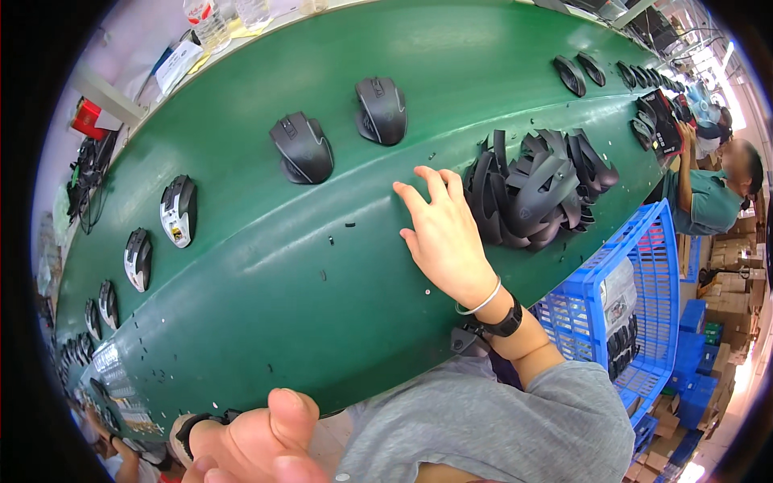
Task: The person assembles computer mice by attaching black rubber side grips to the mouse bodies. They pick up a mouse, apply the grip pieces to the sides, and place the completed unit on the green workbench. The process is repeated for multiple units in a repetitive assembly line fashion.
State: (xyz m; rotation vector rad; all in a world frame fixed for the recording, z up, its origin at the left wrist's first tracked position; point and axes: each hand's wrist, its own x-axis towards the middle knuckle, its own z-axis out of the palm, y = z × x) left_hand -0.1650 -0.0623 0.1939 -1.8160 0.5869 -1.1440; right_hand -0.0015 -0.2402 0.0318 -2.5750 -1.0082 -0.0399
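Note:
My right hand (443,229) hovers over the green table (386,314) with its fingers spread and nothing in them. Just right of it lies a heap of curved black computer mouse shells (535,193). My left hand (266,439) is raised close at the lower edge, thumb and fingers apart; no object shows in it, and its lower fingers are cut off by the frame. Beyond my hands, a black computer mouse (301,148) and a second black mouse (381,111) sit on the far strip of the table. Farther left stand two partly uncovered mice with pale sides, one nearer (138,259) and one farther (178,211).
A blue plastic crate (596,322) stands by the table's right edge, holding black parts and a clear bag. Small dark bits (349,225) are scattered on the tabletop. At the far right, a person in green (713,197) works beside more mice. Bottles (208,24) line the back ledge.

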